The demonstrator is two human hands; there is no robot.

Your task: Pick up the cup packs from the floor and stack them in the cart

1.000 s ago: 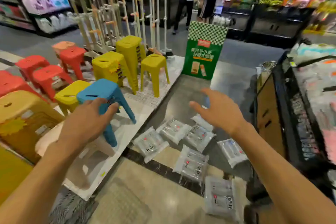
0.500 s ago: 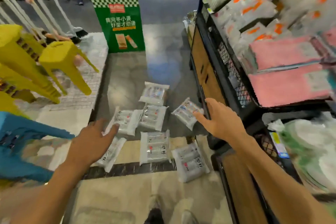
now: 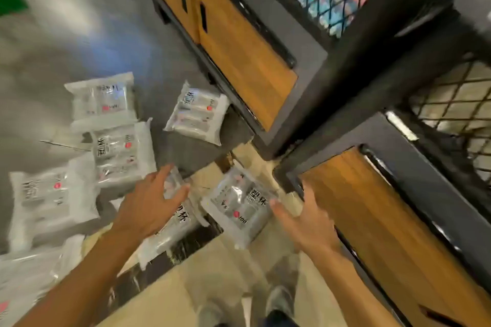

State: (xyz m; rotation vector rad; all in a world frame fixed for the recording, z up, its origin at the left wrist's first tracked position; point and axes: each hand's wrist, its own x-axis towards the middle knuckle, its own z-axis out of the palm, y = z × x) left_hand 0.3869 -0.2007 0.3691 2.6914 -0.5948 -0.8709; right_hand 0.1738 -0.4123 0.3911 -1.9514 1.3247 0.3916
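Several clear plastic cup packs with black lettering lie scattered on the floor. My left hand [image 3: 150, 204] hovers open, fingers spread, over one pack [image 3: 170, 231] that it partly hides. My right hand [image 3: 303, 223] is open beside the right edge of another pack [image 3: 237, 206], its thumb near or touching that edge. Other packs lie farther off: one [image 3: 198, 113] near the cabinet, one [image 3: 121, 154] left of centre, one [image 3: 102, 99] behind it, one [image 3: 47, 196] at the left. The cart with black frame and mesh [image 3: 449, 119] stands on the right.
Wooden-panelled black display units [image 3: 239, 48] stand close on the right, their corner [image 3: 268, 146] just above the nearest pack. My shoes [image 3: 280, 300] show at the bottom on the beige tile. Grey floor [image 3: 66, 34] stretches to the upper left.
The view has tipped down and closer to the floor. Both hands have dropped toward the two nearest packs. The stools and green sign have left the view.
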